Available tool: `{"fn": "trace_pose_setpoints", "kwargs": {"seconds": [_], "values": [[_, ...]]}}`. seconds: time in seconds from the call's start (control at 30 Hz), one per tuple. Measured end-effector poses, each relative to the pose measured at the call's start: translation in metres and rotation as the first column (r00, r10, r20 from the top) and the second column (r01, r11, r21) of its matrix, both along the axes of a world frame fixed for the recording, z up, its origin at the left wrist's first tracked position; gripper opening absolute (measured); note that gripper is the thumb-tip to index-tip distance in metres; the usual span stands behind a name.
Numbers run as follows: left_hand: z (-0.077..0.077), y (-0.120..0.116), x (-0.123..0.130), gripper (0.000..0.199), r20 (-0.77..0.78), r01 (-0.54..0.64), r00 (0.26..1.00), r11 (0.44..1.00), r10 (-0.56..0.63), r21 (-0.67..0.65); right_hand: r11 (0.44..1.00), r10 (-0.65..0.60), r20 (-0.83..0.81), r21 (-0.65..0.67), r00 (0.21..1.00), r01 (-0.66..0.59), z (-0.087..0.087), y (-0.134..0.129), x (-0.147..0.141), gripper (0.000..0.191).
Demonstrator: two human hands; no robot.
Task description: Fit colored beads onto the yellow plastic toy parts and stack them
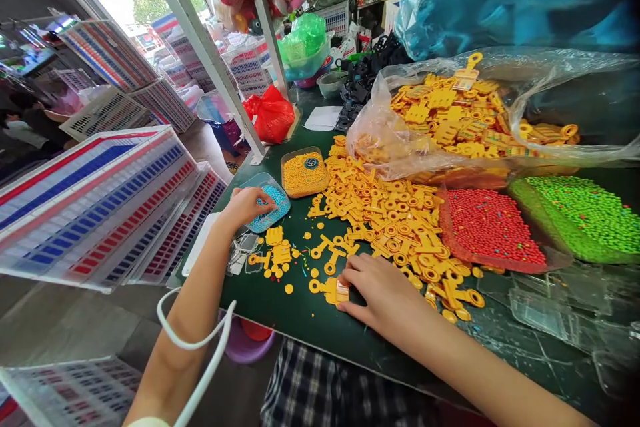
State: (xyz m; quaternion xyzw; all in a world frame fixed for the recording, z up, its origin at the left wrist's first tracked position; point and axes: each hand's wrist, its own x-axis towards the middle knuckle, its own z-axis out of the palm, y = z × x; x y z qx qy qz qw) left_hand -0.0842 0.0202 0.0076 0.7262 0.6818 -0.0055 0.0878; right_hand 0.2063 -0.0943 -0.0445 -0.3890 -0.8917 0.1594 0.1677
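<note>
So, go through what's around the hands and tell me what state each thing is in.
Left hand, dipped to the blue beads
Blue beads, loose in an uncovered tray
Yellow beads, uncovered, dark disc on top
Red beads, uncovered, heaped
Green beads, uncovered, heaped
Right hand, curled at a yellow piece
Yellow piece, lying flat
Yellow pile, loose, spread out
Clear bag, open
Red bag, bunched up

Pieces (pixel 385 213) on table (pixel 300 311), crates (pixel 115 200) left
</note>
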Motion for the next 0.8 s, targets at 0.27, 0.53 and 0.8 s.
{"fn": "trace_pose_setpoints", "kwargs": {"seconds": [0.27, 0.53, 0.8], "values": [[0.002, -0.070, 0.048, 0.023, 0.299, 0.011, 0.931, 0.833, -0.211, 0.554, 1.000, 0.006, 0.021, 0.006, 1.000, -0.006, 0.004, 0.000, -0.002, 0.027], [-0.040, -0.142, 0.098, 0.020, 0.386, 0.243, 0.840, 0.901, -0.381, 0.361, 0.998, -0.050, 0.113, 0.037, 0.992, 0.046, 0.015, 0.001, 0.000, 0.036], [-0.049, -0.145, 0.095, 0.020, 0.393, 0.224, 0.841, 0.899, -0.373, 0.376, 0.997, -0.081, 0.125, 0.013, 0.989, 0.080, 0.013, 0.001, 0.001, 0.032]]}}
